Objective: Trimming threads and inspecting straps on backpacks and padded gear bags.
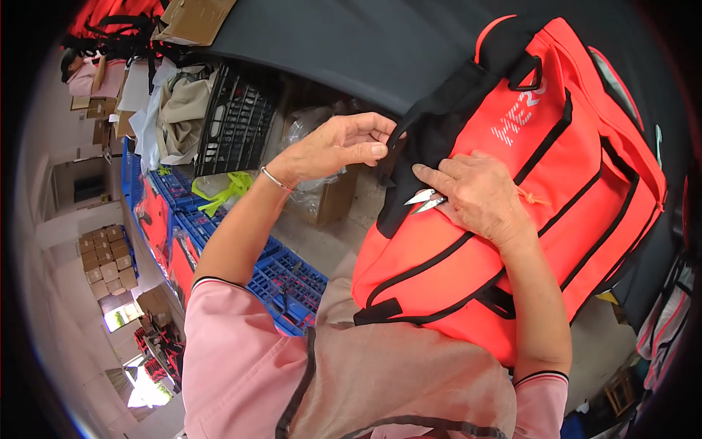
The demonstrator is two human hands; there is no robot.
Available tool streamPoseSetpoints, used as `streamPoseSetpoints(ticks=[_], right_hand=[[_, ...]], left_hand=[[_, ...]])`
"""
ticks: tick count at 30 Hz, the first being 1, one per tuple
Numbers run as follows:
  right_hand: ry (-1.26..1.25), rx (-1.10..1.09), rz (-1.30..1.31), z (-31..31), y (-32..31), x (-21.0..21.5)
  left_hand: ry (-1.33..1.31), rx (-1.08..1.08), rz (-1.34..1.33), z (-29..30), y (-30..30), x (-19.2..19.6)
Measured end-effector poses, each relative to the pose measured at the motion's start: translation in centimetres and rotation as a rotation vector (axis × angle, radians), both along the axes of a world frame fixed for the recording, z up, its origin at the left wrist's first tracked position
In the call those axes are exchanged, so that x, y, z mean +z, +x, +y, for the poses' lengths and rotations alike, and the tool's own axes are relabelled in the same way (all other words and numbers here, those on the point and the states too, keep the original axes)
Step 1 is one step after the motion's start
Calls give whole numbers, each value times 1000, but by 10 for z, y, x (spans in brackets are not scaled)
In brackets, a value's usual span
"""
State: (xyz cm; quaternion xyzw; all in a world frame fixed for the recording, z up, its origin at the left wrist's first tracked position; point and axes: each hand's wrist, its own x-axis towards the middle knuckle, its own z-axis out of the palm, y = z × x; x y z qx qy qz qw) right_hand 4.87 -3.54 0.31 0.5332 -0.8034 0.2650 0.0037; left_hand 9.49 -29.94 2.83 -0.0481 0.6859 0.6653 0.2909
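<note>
A bright orange-red backpack (563, 154) with black piping and black panels lies across my lap and the dark table edge. My left hand (340, 148) is at the bag's left side, its fingertips closed on a black strap (395, 150) at the edge of the black panel. Under my right hand (479, 196) are small thread snips (424, 200), held in the palm with the blades showing to the left. That hand rests on the orange fabric, its index finger stretched toward the black panel. An orange cord (534, 197) shows just right of it.
A dark-covered table (329, 44) lies beyond the bag. To the left stand a black crate (234, 121), blue crates (289, 285) and a cardboard box (336, 197) with clear plastic. Stacked cartons (108, 260) stand farther left. More bags hang at the lower right.
</note>
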Motion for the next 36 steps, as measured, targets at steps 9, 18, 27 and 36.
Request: streamPoseSetpoints(ticks=[9,18,27,36], right_hand=[[-90,-22,-267,4,-9,13],[-336,-260,-364,-50,16,37],[-14,-521,-149,-45,-9,13],[-31,-551,-141,-48,-7,10]], left_hand=[[293,271,-34,32,80,-52],[309,481,-16,72,82,-44],[-54,497,328,89,91,-42],[-580,538,482,78,83,-46]])
